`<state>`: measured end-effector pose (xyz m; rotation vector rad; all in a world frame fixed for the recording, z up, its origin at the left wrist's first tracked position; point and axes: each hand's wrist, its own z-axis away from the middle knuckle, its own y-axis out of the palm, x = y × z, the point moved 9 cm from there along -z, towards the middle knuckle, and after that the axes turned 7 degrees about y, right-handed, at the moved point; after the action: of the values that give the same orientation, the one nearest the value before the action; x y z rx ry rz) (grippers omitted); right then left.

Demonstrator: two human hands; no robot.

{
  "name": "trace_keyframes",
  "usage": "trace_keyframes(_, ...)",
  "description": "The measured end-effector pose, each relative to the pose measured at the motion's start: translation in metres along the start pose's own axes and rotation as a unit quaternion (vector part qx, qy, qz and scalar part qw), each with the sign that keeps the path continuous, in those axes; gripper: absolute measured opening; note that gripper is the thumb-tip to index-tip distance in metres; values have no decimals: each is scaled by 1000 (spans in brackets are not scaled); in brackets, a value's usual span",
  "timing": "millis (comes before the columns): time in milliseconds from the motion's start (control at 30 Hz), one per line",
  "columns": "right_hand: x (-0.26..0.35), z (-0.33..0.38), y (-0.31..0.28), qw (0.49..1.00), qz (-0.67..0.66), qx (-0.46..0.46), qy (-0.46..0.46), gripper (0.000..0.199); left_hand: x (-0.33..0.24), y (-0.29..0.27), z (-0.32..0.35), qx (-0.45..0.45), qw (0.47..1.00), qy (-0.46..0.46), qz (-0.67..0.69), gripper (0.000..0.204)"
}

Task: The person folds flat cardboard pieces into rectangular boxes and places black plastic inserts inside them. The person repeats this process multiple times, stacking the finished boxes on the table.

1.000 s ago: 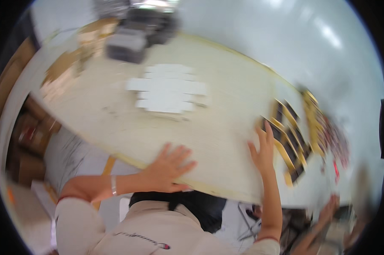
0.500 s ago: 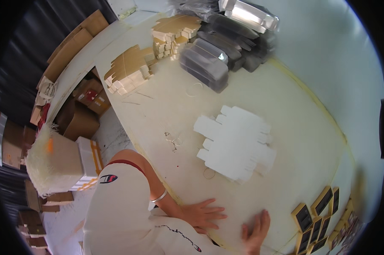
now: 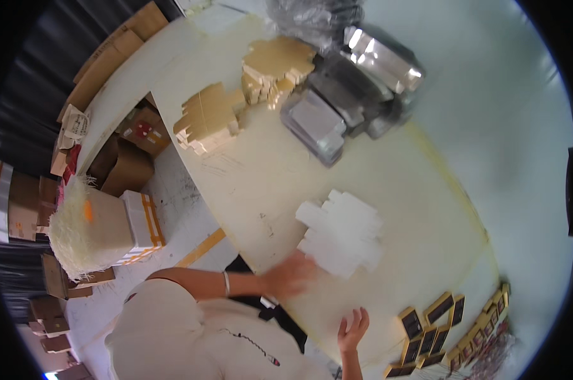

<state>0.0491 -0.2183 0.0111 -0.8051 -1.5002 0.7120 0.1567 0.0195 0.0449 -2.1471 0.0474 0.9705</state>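
Note:
A stack of flat white box blanks (image 3: 342, 235) with notched flaps lies on the pale table. My left hand (image 3: 289, 276), with a band on its wrist, is smeared by motion. It is at the stack's near-left corner, and I cannot tell whether it touches the blanks. Lower and to the right, my right hand (image 3: 354, 328) hovers over the table's near part with fingers apart and nothing in them. Left of several small gold-edged boxes with dark faces (image 3: 428, 339), it stays apart from them.
Stacks of brown card blanks (image 3: 208, 117) stand far left, beside clear plastic covers (image 3: 315, 126). A row of small gold boxes (image 3: 483, 329) lines the near right. On the floor at left is a carton (image 3: 103, 221) topped with pale shredded filler.
My left hand has lifted from flat on the table and moved up toward the white blanks. My right hand has shifted left. The whole view has shifted and turned a little.

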Motion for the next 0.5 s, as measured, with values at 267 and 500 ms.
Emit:
trace_keyframes(267, 136, -72, 27, 975, -131, -125, 128, 37, 152, -337, -9, -295, 910, -180, -227, 39)
trace_keyframes(500, 276, -193, 93, 968, -178, -144, 102, 38, 229, -473, -115, -255, 951, -117, -130, 57)
